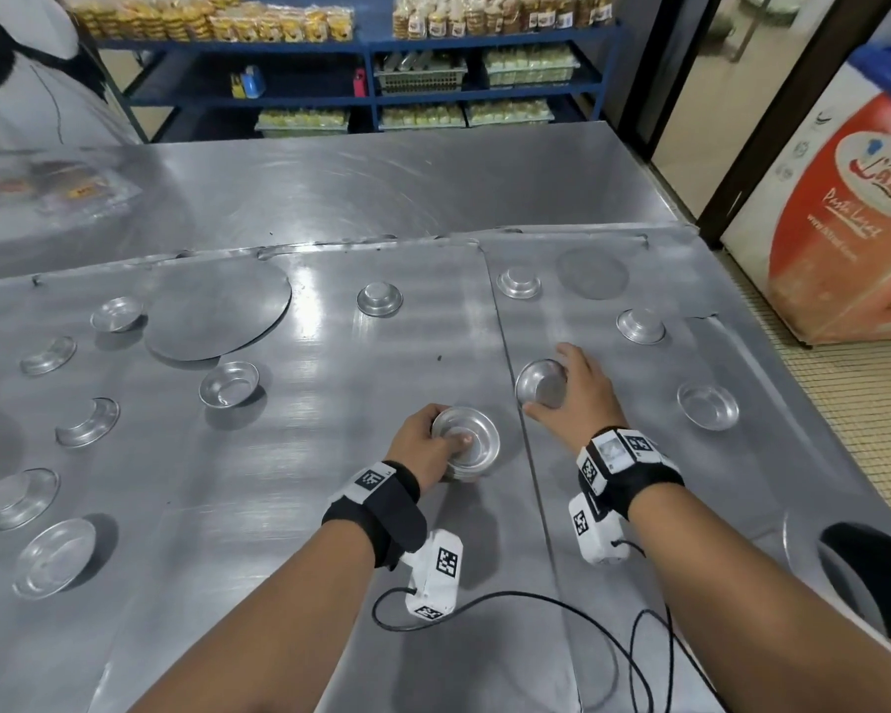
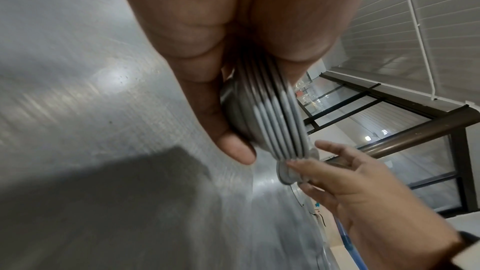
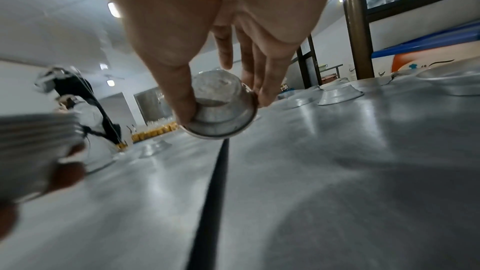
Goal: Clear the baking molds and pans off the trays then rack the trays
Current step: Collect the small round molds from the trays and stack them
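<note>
Two flat metal trays lie side by side, a left tray (image 1: pixel 299 506) and a right tray (image 1: pixel 639 506). My left hand (image 1: pixel 428 447) grips a nested stack of small round metal molds (image 1: pixel 465 444), thumb inside the top one; the wrist view shows the stack's rims (image 2: pixel 275 128) between thumb and fingers. My right hand (image 1: pixel 569 391) pinches a single mold (image 1: pixel 538 385) by its rim, tilted just above the right tray; in the right wrist view this mold (image 3: pixel 221 110) hangs between thumb and fingers. Loose molds (image 1: pixel 230 384) lie scattered over both trays.
A large flat metal disc (image 1: pixel 217 311) lies on the left tray and a smaller one (image 1: pixel 592 272) on the right. Beyond the trays the steel table (image 1: pixel 381 187) continues to blue shelves (image 1: pixel 371 95) of packaged goods. A freezer (image 1: pixel 855 213) stands at right. Cables (image 1: pixel 536 604) trail under my wrists.
</note>
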A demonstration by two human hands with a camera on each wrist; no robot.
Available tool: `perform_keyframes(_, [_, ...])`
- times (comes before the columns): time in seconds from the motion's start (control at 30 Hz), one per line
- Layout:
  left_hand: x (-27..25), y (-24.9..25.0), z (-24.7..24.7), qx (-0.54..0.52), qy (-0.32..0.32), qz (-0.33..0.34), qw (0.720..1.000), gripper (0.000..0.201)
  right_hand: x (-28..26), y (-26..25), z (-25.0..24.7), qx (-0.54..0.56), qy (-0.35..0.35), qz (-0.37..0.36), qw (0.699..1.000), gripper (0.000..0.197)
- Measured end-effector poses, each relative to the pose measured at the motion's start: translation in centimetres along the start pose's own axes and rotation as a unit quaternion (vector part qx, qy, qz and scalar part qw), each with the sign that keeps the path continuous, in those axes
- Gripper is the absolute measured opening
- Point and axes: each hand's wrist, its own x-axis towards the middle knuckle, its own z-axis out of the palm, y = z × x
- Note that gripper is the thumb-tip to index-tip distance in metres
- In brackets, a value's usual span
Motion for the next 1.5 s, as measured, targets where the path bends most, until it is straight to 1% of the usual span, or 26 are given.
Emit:
perform_keyframes(0.1, [-0.5, 0.4, 0.4, -0.014, -0.008, -0.014, 1.000, 0.026, -2.3, -1.7, -0.4, 0.054, 0.037, -0.037, 0.997, 0.075])
perform_keyframes(0.17, [-0.8, 0.6, 0.6, -0.016, -0.017, -0.020, 1.000, 0.024, -3.7, -2.5, -0.7, 0.106, 0.072, -0.074, 0.989, 0.071])
perform_keyframes(0.23, [-1.0, 0.7, 0.9, -0.027, -0.026, -0.030, 0.999, 0.025, -5.0, -3.1, -1.0, 0.132, 0.088, -0.105, 0.982, 0.070])
perform_keyframes(0.27, [-1.2, 0.8, 1.0, -0.038, -0.029, -0.037, 0.998, 0.027, -5.6, -3.3, -1.2, 0.144, 0.088, -0.112, 0.979, 0.070])
perform_keyframes(0.33, [-1.3, 0.9, 1.2, -0.058, -0.044, -0.050, 0.996, 0.040, -6.9, -3.7, -1.2, 0.182, 0.077, -0.110, 0.974, 0.067])
perform_keyframes(0.4, [-1.3, 1.0, 1.4, -0.058, -0.074, -0.054, 0.994, 0.055, -8.0, -3.8, -1.1, 0.205, 0.062, -0.107, 0.971, 0.065])
perform_keyframes(0.47, [-1.4, 1.2, 1.6, -0.046, -0.097, -0.051, 0.993, 0.060, -9.0, -3.7, -0.9, 0.205, 0.046, -0.106, 0.972, 0.065])
perform_keyframes(0.53, [-1.5, 1.5, 2.0, -0.040, -0.104, -0.040, 0.993, 0.054, -9.8, -3.6, -0.7, 0.203, 0.031, -0.105, 0.973, 0.063])
perform_keyframes(0.63, [-1.6, 1.4, 2.7, -0.025, -0.103, -0.020, 0.994, 0.031, -10.7, -3.3, -0.5, 0.217, 0.016, -0.097, 0.971, 0.057])
perform_keyframes(0.7, [-1.4, 1.2, 3.1, -0.010, -0.097, -0.005, 0.995, 0.023, -10.9, -2.8, -0.7, 0.219, 0.003, -0.088, 0.972, 0.055])
perform_keyframes(0.83, [-1.0, 1.0, 3.8, 0.008, -0.090, 0.016, 0.996, 0.020, -10.7, -1.7, -1.6, 0.205, -0.044, -0.074, 0.975, 0.066])
perform_keyframes(0.93, [-0.4, 0.9, 4.3, 0.004, -0.090, 0.015, 0.996, 0.020, -10.2, -0.7, -2.3, 0.198, -0.074, -0.065, 0.975, 0.068])
perform_keyframes(1.03, [0.4, 1.0, 5.0, 0.009, -0.084, 0.012, 0.996, 0.022, -8.7, 1.2, -2.7, 0.123, -0.075, -0.029, 0.989, 0.066])
perform_keyframes(1.17, [1.6, 1.4, 6.4, 0.019, -0.080, 0.014, 0.996, 0.024, -5.4, 4.3, -3.5, 0.018, -0.047, 0.035, 0.998, 0.049])
perform_keyframes(1.23, [2.2, 1.6, 7.3, 0.024, -0.081, 0.014, 0.996, 0.024, -3.7, 5.9, -3.9, -0.020, -0.030, 0.063, 0.997, 0.045])
perform_keyframes(1.33, [3.2, 1.6, 8.6, 0.037, -0.078, 0.009, 0.996, 0.022, -1.4, 8.0, -4.9, -0.070, 0.016, 0.106, 0.992, 0.043])
perform_keyframes(1.43, [4.0, 1.5, 9.9, 0.043, -0.077, 0.010, 0.996, 0.021, 0.2, 9.9, -6.2, -0.146, 0.058, 0.176, 0.972, 0.044])
perform_keyframes(1.5, [4.5, 1.5, 10.5, 0.049, -0.077, 0.014, 0.996, 0.019, 1.1, 11.0, -6.8, -0.163, 0.066, 0.220, 0.960, 0.045])
